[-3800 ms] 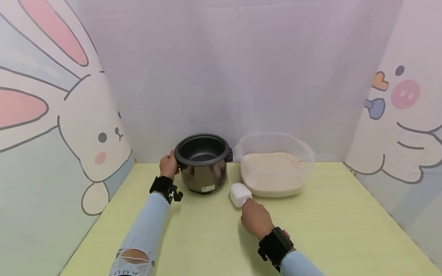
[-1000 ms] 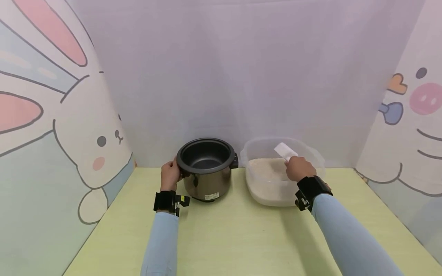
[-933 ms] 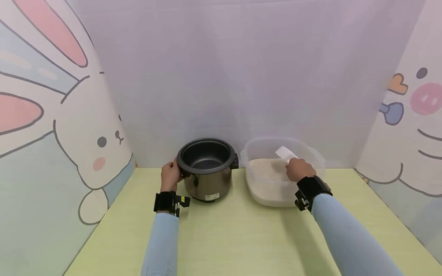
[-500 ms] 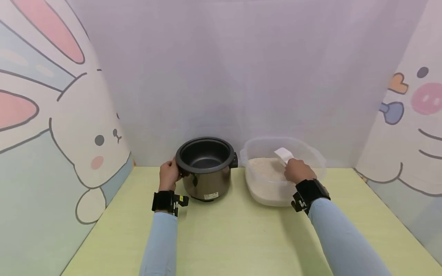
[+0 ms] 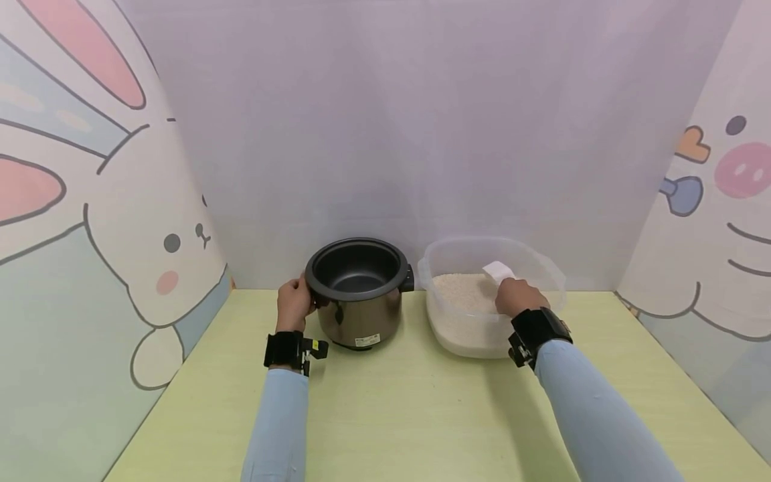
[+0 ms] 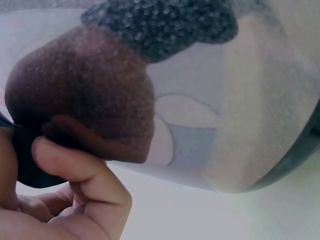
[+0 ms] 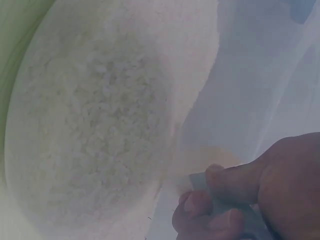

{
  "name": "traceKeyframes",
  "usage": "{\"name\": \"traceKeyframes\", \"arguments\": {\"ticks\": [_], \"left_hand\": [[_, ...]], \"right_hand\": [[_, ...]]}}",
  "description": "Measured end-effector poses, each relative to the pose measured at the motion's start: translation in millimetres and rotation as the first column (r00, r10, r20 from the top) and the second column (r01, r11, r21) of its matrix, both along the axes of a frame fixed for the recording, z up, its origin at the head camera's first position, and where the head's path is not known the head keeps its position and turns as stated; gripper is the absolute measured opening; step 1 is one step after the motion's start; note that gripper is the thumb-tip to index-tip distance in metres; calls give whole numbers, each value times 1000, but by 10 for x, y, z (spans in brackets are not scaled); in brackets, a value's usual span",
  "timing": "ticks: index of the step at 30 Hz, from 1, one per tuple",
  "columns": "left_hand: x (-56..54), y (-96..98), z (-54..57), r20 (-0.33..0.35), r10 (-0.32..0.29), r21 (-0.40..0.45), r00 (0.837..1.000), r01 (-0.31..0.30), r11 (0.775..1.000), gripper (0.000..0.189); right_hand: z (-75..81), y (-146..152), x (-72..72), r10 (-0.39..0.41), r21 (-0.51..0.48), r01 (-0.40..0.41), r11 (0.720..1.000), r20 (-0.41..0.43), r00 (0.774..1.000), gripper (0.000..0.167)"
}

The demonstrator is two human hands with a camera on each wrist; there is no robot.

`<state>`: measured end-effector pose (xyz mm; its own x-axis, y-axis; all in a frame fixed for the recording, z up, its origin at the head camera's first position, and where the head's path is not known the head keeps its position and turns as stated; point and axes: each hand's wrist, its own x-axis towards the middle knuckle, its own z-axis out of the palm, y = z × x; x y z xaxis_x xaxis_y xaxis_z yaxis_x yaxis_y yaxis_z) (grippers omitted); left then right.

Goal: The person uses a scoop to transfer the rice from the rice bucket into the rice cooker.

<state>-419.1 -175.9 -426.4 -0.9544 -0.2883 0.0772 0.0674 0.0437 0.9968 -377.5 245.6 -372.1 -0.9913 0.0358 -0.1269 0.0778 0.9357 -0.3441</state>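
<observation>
In the head view a dark rice cooker (image 5: 360,316) without a lid stands at the back of the table, its black pot bare inside. My left hand (image 5: 293,305) holds its left side handle; in the left wrist view the fingers (image 6: 95,187) curl around that black handle (image 6: 35,160). To the cooker's right is a clear plastic tub (image 5: 442,252) of white rice (image 5: 462,292). My right hand (image 5: 519,298) reaches into the tub, gripping the handle of a white scoop (image 5: 498,270). The scoop tilts over the rice; its front is partly hidden.
The pale yellow-green table (image 5: 397,415) spreads in front of both vessels. A plain curtain (image 5: 409,134) hangs right behind them. Cartoon-printed panels (image 5: 150,268) flank the table on either side.
From in front of the tub, my right hand has carried the scoop right and over the rice, then lowered it slightly. My left hand stays on the cooker's handle.
</observation>
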Motion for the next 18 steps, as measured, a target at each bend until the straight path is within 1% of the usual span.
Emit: {"name": "traceKeyframes", "arguments": {"ticks": [4,8,12,18], "left_hand": [[8,6,17,9,0,1,1000,0,1000,44],[8,9,33,3,-4,6,1000,4,1000,44],[23,8,42,7,-6,13,1000,6,1000,44],[32,13,33,15,5,27,1000,-5,1000,43]], "right_hand": [[-21,31,-50,58,10,-58,998,47,997,23],[-29,49,-108,122,12,-124,992,84,989,22],[-22,55,-130,149,5,-150,989,102,984,23],[-29,50,-123,174,-10,-174,985,95,980,19]]}}
